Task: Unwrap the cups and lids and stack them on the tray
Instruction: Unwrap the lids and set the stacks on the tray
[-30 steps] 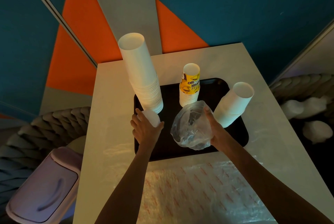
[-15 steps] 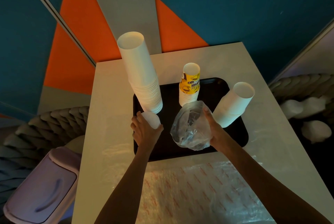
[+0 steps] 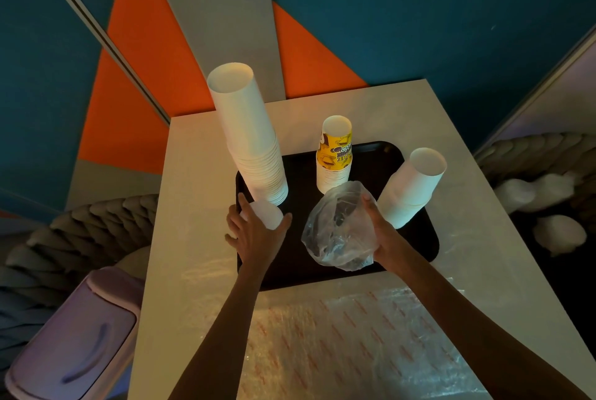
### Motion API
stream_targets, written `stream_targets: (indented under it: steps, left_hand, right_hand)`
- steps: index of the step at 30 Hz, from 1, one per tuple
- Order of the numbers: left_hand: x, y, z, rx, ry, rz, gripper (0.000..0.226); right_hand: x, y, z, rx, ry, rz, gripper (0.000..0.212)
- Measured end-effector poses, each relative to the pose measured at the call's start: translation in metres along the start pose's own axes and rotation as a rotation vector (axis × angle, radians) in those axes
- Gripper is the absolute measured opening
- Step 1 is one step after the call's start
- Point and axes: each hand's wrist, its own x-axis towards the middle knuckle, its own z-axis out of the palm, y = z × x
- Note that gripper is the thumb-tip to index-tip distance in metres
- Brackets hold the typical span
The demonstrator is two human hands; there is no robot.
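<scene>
A small white cup (image 3: pixel 266 213) is gripped in the curled fingers of the left hand (image 3: pixel 253 238) at the left edge of the tray (image 3: pixel 416 240), just near of the tall cup stack (image 3: pixel 248 132). A crumpled clear bag (image 3: pixel 335 232) is clutched by the right hand (image 3: pixel 385 238) over the tray.

Matt white paper makes up the tall stack (image 3: pixel 254 141), the short stack (image 3: pixel 412 186) and the small cup (image 3: pixel 266 212); the middle stack (image 3: pixel 335 157) is printed yellow. The bag (image 3: pixel 338 232) is thin clear plastic, crinkled and shiny. The black tray (image 3: pixel 416 238) looks smooth; the pale table (image 3: pixel 200 206) has a faint sheen.
</scene>
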Motion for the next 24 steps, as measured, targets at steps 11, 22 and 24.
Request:
stream_targets:
  steps: [11, 22, 24]
  left_hand:
    - [-0.077, 0.034, -0.028, -0.914, -0.476, -0.098, 0.090]
    - [-0.120, 0.072, -0.033, -0.971, -0.552, -0.184, 0.116]
    - [-0.123, 0.075, -0.030, -0.936, -0.534, -0.181, 0.094]
  right_hand:
    - [-0.029, -0.012, 0.006, 0.222, -0.152, 0.052, 0.049]
    - [-0.056, -0.008, 0.011, 0.094, -0.087, -0.055, 0.056]
    - [-0.056, -0.006, 0.015, 0.067, -0.059, -0.049, 0.059]
